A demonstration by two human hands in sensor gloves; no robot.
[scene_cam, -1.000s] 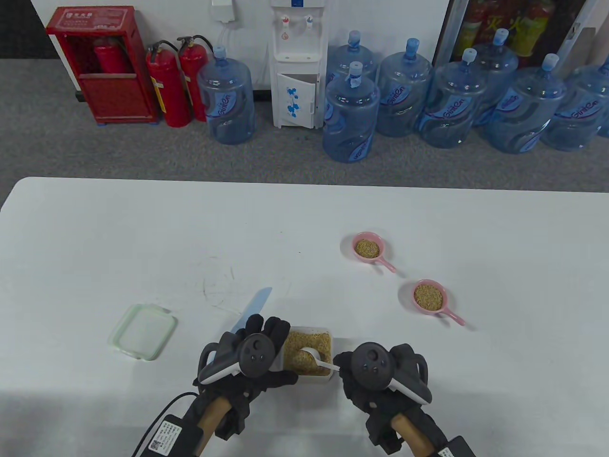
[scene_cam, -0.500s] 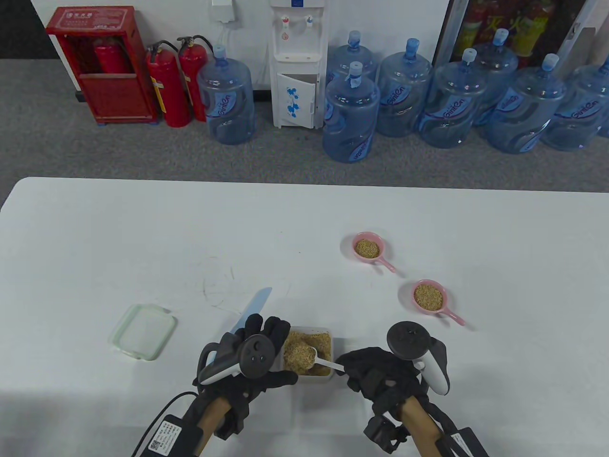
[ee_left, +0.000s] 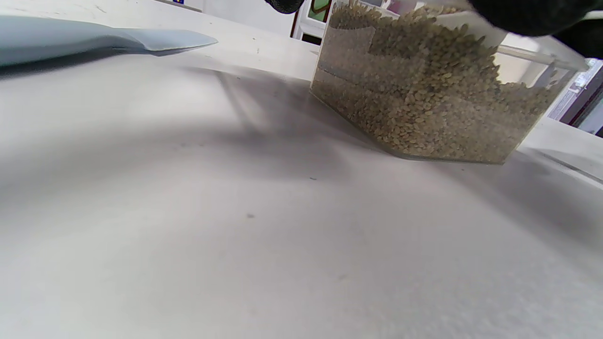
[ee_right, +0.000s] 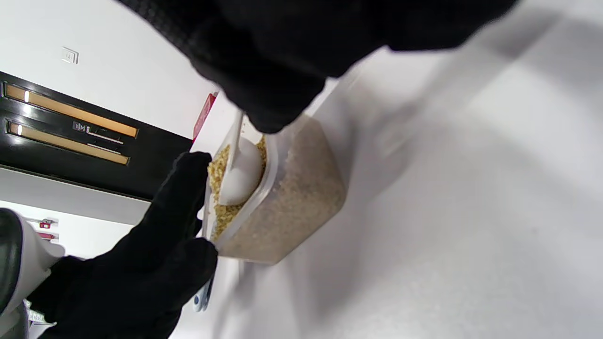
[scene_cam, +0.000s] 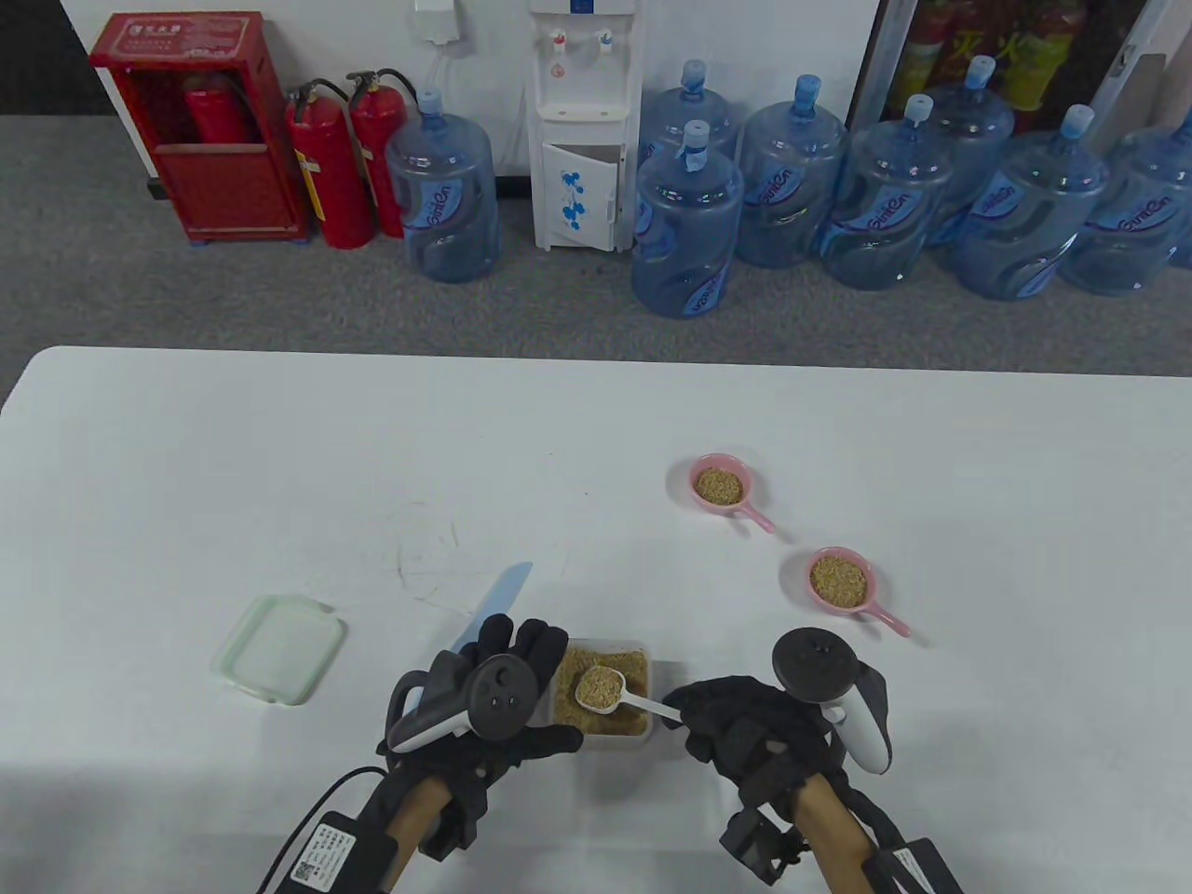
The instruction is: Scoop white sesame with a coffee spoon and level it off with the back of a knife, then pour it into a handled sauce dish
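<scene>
My right hand (scene_cam: 745,736) pinches the handle of the white coffee spoon (scene_cam: 615,694); its bowl is heaped with sesame (scene_cam: 599,686) and sits just above the clear sesame container (scene_cam: 643,652) near the table's (scene_cam: 186,447) front edge. In the right wrist view the spoon (ee_right: 240,174) sits inside the box rim, fingers (ee_right: 268,89) curled tight on the handle. My left hand (scene_cam: 494,698) rests against the container's left side, fingers curled at its wall; whether they really grip it I cannot tell. The blue knife (scene_cam: 498,601) lies on the table just beyond that hand, blade pointing away; the left wrist view shows the blade (ee_left: 108,40) flat on the table. 2 pink handled sauce dishes (scene_cam: 719,484) (scene_cam: 841,580), both holding sesame, sit well apart to the right. A green-rimmed lid (scene_cam: 277,649) lies left.
</scene>
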